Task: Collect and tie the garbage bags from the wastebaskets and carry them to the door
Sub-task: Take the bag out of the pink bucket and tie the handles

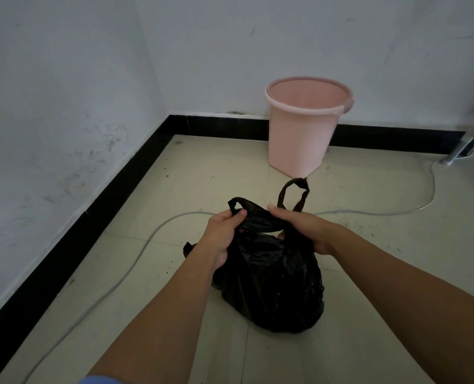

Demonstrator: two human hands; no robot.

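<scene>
A full black garbage bag point(272, 284) sits on the tiled floor in the middle of the view. My left hand point(222, 239) grips one twisted handle of the bag at its top left. My right hand point(299, 225) is closed over the bag's neck on the right, and the other handle loop point(294, 194) sticks up behind its fingers. A pink wastebasket point(302, 134) stands behind the bag against the far wall, with no bag in it.
White walls with a black skirting board point(92, 217) meet in a corner at the far left. A grey cable point(152, 231) snakes across the floor behind the bag. A metal furniture leg point(457, 151) stands at the far right.
</scene>
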